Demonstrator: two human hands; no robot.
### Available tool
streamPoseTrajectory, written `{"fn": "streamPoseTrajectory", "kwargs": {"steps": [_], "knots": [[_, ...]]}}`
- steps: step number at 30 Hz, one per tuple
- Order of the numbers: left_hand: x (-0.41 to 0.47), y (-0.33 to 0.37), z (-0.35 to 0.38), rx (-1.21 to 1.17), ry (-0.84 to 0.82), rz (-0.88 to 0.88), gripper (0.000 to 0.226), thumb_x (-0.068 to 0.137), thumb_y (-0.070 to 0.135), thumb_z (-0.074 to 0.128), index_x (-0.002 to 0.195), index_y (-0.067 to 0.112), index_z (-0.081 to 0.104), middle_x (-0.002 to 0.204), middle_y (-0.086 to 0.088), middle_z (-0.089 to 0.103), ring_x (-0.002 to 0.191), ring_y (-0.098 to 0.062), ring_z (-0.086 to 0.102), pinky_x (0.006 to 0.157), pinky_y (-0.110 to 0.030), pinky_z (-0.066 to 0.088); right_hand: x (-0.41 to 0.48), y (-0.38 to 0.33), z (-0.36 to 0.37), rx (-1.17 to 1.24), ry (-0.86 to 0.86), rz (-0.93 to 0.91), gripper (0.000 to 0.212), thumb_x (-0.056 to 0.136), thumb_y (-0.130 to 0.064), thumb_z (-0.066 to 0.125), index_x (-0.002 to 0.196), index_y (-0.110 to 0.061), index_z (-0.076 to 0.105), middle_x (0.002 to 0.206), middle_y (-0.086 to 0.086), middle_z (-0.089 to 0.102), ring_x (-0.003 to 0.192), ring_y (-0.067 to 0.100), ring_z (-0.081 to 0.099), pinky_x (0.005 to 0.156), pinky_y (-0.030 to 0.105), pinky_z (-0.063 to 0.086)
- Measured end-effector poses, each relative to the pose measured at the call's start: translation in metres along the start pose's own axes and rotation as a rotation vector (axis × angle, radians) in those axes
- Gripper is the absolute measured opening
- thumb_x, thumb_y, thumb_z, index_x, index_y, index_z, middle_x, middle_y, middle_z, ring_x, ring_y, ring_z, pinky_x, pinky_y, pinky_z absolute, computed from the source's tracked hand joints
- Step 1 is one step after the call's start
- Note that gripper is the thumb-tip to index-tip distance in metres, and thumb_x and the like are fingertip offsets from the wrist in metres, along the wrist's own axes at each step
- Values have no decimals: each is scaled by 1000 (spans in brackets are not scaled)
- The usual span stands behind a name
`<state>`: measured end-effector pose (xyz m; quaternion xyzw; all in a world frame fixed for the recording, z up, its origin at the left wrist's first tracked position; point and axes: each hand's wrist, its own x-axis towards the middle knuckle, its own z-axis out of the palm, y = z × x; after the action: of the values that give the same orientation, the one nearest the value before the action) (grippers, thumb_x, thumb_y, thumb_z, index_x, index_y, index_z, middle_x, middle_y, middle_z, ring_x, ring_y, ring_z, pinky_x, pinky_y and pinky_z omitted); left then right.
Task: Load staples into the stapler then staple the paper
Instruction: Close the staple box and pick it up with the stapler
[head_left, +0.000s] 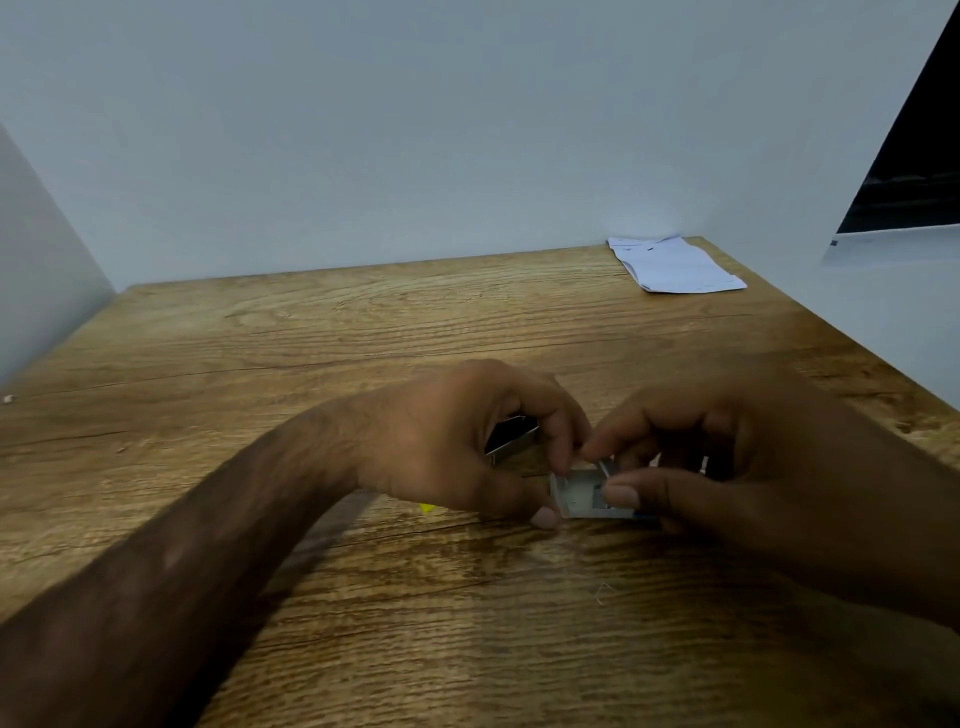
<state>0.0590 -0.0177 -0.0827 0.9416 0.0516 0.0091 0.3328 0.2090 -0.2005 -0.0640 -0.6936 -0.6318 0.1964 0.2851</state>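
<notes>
A small open staple box (582, 496) sits on the wooden table between my hands. My left hand (457, 447) pinches its left edge with thumb and fingers. My right hand (727, 457) holds its right side, thumb tip inside the box on a strip of staples. Behind my left fingers a metal stapler part (511, 439) shows, mostly hidden by the hand. The folded white paper (675, 266) lies at the table's far right corner, well away from both hands.
White walls close the table (311, 338) at the back, left and right. A small yellow scrap (427, 507) lies under my left wrist. A loose bent staple (604, 592) lies on the wood in front of the box.
</notes>
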Motion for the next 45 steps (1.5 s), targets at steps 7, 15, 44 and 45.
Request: {"fn": "streamPoseTrajectory", "kwargs": {"steps": [7,15,44,45], "knots": [[1,0,0,15,-1,3,30,78,21,91,101,14,73,119,10,71,113,-10,67,98,-45,54,11,-3,14,-194,7,71,20,70,-49,80,86,-54,70,91,-41,64,83,-10,61,57,16,42],[1,-1,0,19,-6,7,27,78,20,91,96,12,72,121,9,70,114,-11,65,99,-46,52,16,-5,16,-243,-1,182,17,73,-44,83,87,-47,73,77,-29,71,72,-29,52,52,9,32],[2,4,8,183,116,11,33,73,48,89,93,29,71,93,12,69,91,-9,66,76,-43,57,-10,15,-17,-383,-71,279,33,61,-71,70,88,-70,51,97,-34,57,92,-17,54,64,20,52],[2,4,9,171,132,10,32,73,46,89,93,30,72,90,13,70,89,-8,67,75,-42,57,-10,16,-15,-383,-57,276,29,66,-64,75,85,-67,53,96,-32,58,87,-10,58,64,20,52]]}}
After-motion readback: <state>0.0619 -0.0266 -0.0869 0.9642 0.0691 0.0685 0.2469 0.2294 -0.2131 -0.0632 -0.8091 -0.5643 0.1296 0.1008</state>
